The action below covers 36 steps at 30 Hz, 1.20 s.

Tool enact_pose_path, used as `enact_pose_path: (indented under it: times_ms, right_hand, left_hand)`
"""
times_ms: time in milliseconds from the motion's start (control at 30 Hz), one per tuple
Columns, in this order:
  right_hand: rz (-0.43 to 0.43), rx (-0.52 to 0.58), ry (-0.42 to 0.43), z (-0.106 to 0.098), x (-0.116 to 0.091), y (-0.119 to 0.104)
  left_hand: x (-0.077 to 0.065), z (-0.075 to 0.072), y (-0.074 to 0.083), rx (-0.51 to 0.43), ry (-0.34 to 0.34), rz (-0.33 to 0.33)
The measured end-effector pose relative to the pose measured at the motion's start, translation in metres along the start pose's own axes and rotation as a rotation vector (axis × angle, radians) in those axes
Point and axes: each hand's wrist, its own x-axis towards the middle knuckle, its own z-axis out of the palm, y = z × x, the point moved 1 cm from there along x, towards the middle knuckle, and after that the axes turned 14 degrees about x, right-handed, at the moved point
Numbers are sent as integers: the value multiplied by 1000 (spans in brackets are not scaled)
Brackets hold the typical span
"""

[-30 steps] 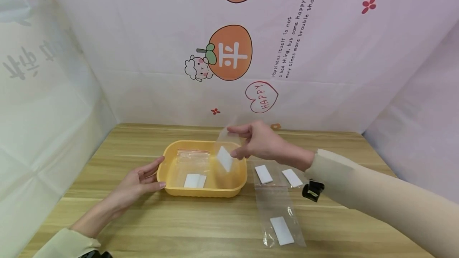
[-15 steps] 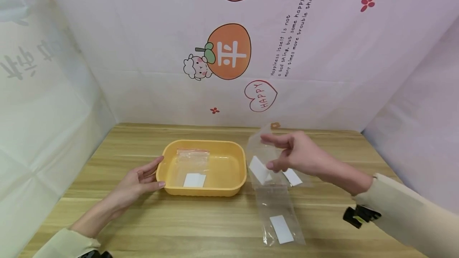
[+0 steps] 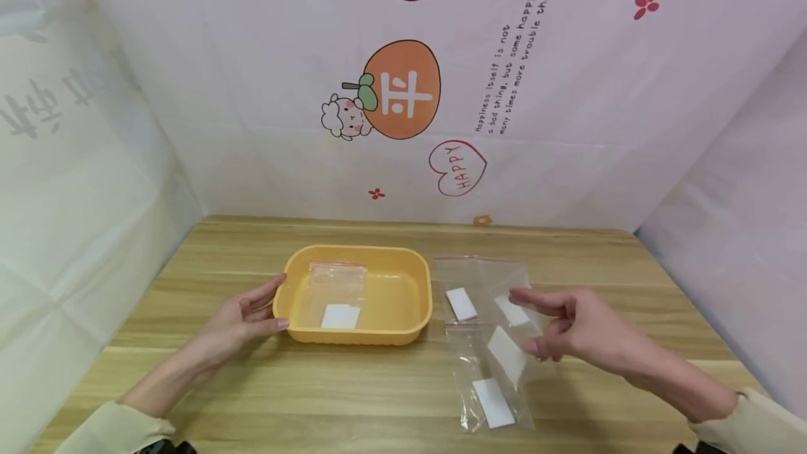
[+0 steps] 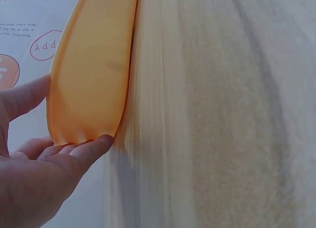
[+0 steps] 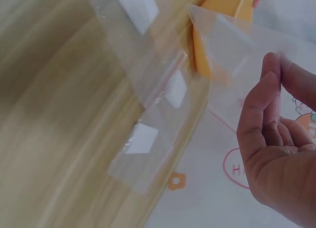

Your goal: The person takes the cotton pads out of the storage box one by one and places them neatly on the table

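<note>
My left hand (image 3: 236, 324) grips the left end of a yellow plastic basin (image 3: 359, 336), thumb and fingers against its outer wall, as the left wrist view also shows. Inside the basin, at its left, lies a clear zip bag with a white rectangular piece (image 3: 340, 316). My right hand (image 3: 589, 328) pinches a clear zip bag (image 5: 224, 45) between thumb and fingers. The white piece (image 3: 507, 356) in this bag hangs tilted over the other bags on the table.
Right of the basin, clear bags with white pieces lie on the wooden table (image 3: 302, 398): one at the front (image 3: 494, 403) and others behind it, with white pieces (image 3: 461, 304) inside. A printed white cloth (image 3: 284, 160) stands behind the table.
My right hand has carried the pinched bag from over the basin rightward and toward me, over the bags on the table. My left hand has stayed at the basin.
</note>
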Motion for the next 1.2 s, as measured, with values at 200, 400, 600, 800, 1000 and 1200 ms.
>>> enact_pose_path:
  times_ms: [200,400,600,800,1000,1200]
  right_hand:
    - [13,41,-18,-5,-15,23]
    - [39,65,-38,-10,-27,50]
    - [39,68,-58,-19,-36,72]
    - [52,35,-34,-24,-41,88]
    - [-11,-29,-28,-28,-43,98]
    - [16,-53,-32,-31,-42,106]
  left_hand:
    - [-1,-1,-1,8,6,-2]
    - [-1,-2,-2,13,3,-7]
    - [-1,-2,1,32,2,-16]
    - [0,-2,0,30,3,-15]
    - [0,-1,0,36,4,-19]
    - [0,-1,0,25,2,-22]
